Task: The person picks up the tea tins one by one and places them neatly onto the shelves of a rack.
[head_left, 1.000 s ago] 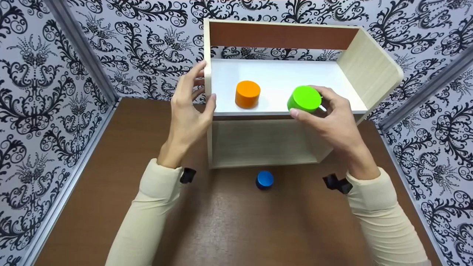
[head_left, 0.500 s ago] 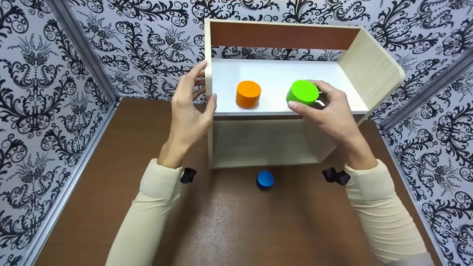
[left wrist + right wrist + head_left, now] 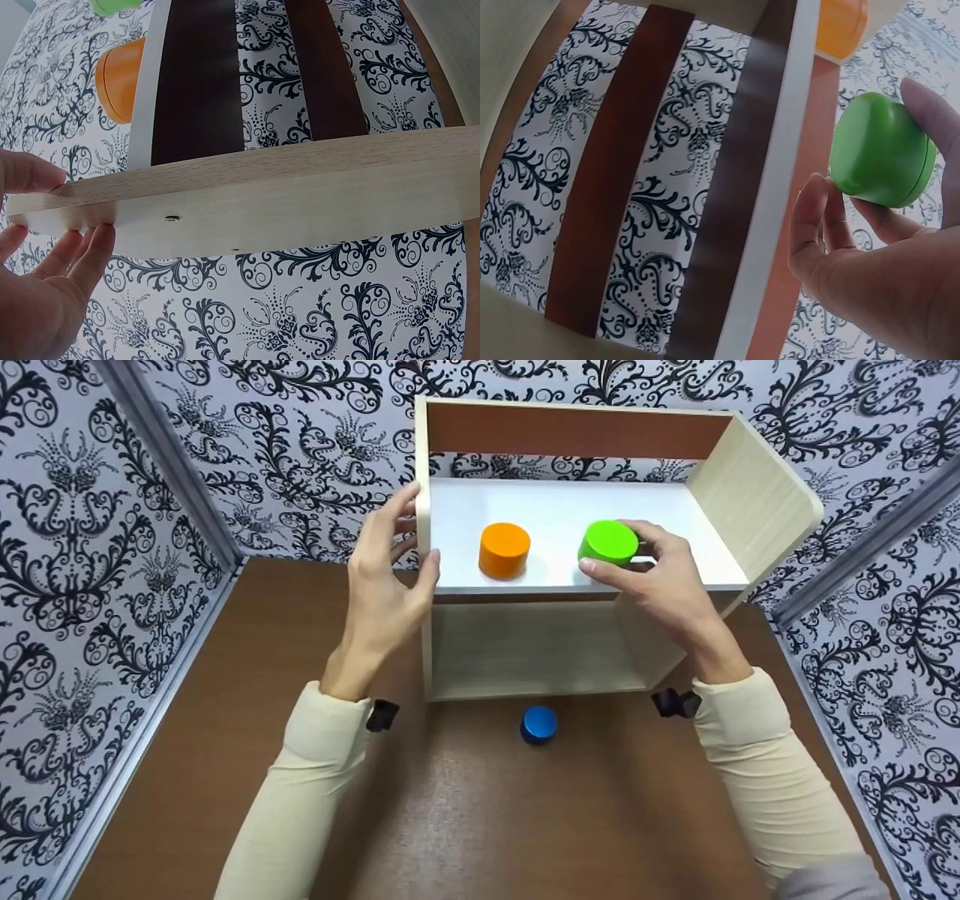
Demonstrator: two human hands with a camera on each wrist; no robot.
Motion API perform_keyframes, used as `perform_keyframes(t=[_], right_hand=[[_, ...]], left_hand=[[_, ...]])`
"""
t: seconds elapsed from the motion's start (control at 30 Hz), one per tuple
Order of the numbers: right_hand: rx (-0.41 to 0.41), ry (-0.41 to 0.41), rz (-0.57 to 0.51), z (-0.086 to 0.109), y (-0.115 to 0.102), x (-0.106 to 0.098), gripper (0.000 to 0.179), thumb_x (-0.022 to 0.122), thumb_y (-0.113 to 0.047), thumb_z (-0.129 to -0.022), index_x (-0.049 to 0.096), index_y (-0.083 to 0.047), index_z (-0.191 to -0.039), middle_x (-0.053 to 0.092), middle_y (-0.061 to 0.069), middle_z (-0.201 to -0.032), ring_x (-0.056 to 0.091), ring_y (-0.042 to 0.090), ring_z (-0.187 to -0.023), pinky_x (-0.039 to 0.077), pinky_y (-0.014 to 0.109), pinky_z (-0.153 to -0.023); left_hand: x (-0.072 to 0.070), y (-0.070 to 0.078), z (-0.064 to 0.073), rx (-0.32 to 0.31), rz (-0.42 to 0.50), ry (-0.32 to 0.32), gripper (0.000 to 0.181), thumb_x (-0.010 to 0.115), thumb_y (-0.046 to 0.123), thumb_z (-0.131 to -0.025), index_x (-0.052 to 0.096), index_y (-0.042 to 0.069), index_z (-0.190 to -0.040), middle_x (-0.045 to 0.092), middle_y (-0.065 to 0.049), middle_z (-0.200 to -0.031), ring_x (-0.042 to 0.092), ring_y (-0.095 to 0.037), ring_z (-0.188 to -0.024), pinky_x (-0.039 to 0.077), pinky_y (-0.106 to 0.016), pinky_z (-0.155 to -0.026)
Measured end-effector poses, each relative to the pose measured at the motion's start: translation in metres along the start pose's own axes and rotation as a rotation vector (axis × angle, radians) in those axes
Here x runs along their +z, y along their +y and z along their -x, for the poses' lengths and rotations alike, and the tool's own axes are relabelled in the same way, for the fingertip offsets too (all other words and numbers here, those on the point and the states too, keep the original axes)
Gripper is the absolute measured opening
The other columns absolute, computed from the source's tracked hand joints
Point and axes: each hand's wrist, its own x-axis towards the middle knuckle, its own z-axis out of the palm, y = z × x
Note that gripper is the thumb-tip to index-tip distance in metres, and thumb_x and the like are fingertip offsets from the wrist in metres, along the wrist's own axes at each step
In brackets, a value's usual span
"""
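In the head view my left hand (image 3: 386,585) grips the left side panel (image 3: 423,502) of a small wooden shelf unit. The left wrist view shows the thumb on one face of that panel and the fingers on the other. My right hand (image 3: 667,574) holds a green round container (image 3: 609,542) over the white upper shelf (image 3: 559,510), near its front edge. A seam runs round the container (image 3: 881,150) in the right wrist view. Whether it touches the shelf I cannot tell. To its left an orange round container (image 3: 504,551) stands upright on the same shelf.
A blue round container (image 3: 538,724) stands on the brown table (image 3: 465,810) in front of the unit. Below the white shelf is an open lower compartment (image 3: 532,649). Patterned walls (image 3: 300,450) enclose the table behind and at both sides.
My right hand has moved the green container slightly back and left over the white shelf. The left hand has stayed on the side panel, and the orange and blue containers have not moved.
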Motion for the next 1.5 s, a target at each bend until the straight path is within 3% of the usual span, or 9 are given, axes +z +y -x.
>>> perform_keyframes(t=[0.73, 1.5], right_hand=[[0.047, -0.041, 0.084, -0.009, 0.012, 0.007, 0.066, 0.083, -0.039, -0.084, 0.061, -0.011, -0.139, 0.054, 0.006, -0.127, 0.045, 0.02, -0.113, 0.042, 0.034, -0.098], [0.057, -0.019, 0.155, -0.01, 0.01, 0.011, 0.065, 0.082, -0.042, -0.083, 0.063, -0.012, -0.137, 0.051, 0.008, -0.119, 0.042, 0.022, -0.109, 0.04, 0.033, -0.089]], left_hand=[[0.001, 0.001, 0.0, -0.004, 0.007, -0.009, 0.063, 0.067, -0.008, -0.086, 0.051, 0.005, -0.145, 0.057, -0.017, -0.125, 0.062, -0.023, -0.111, 0.059, -0.028, -0.091], [0.0, 0.001, 0.001, -0.006, 0.003, -0.007, 0.063, 0.067, -0.008, -0.086, 0.05, 0.005, -0.145, 0.057, -0.017, -0.127, 0.062, -0.022, -0.111, 0.059, -0.028, -0.091]])
